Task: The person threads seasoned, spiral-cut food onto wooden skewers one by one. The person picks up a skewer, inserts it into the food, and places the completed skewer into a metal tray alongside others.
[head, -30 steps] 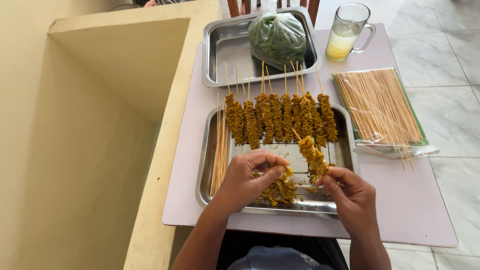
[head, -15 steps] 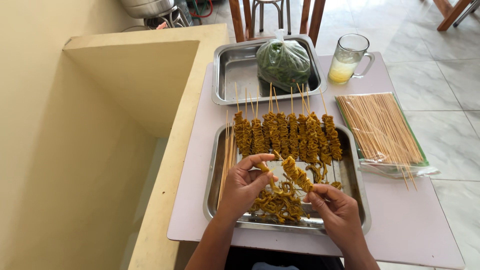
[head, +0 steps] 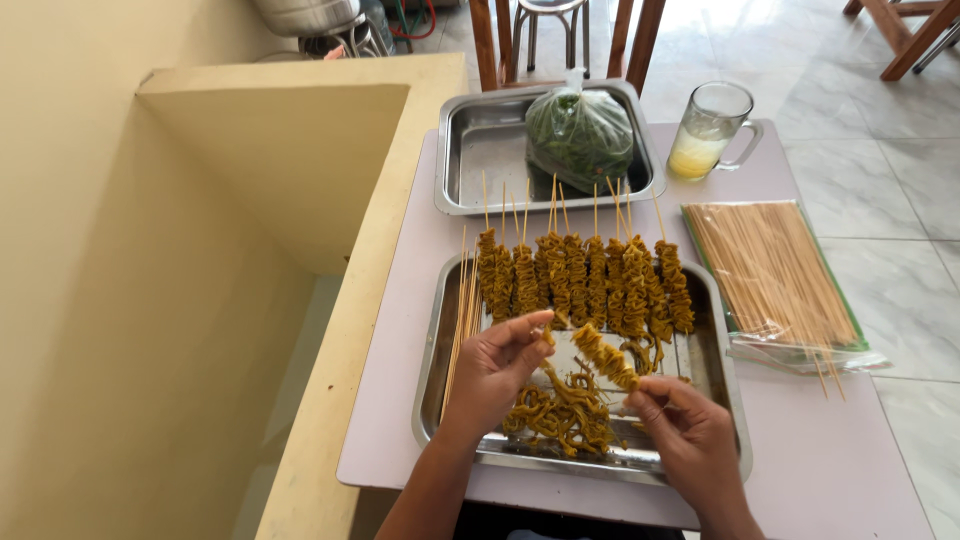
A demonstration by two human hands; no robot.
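Over a steel tray [head: 432, 390], my left hand [head: 495, 368] pinches the tip of a bamboo skewer threaded with yellow marinated meat [head: 604, 356]. My right hand [head: 682, 425] grips the skewer's lower end near the tray's front right. Between and below both hands lies a loose pile of marinated meat strips [head: 563, 414] in the tray. Several finished skewers [head: 585, 278] lie in a row across the tray's far side.
Bare bamboo sticks [head: 461, 318] lean along the tray's left edge. A pack of skewers [head: 772, 275] lies at the right. Behind stand a second steel tray [head: 480, 150] with a bag of greens [head: 580, 133] and a glass mug [head: 705, 133]. A yellow ledge [head: 340, 330] borders the table's left.
The skewer in my hands has dropped from upright to a low slant across the tray. My left hand shifted from the meat pile to the skewer's tip. The camera tilted up slightly.
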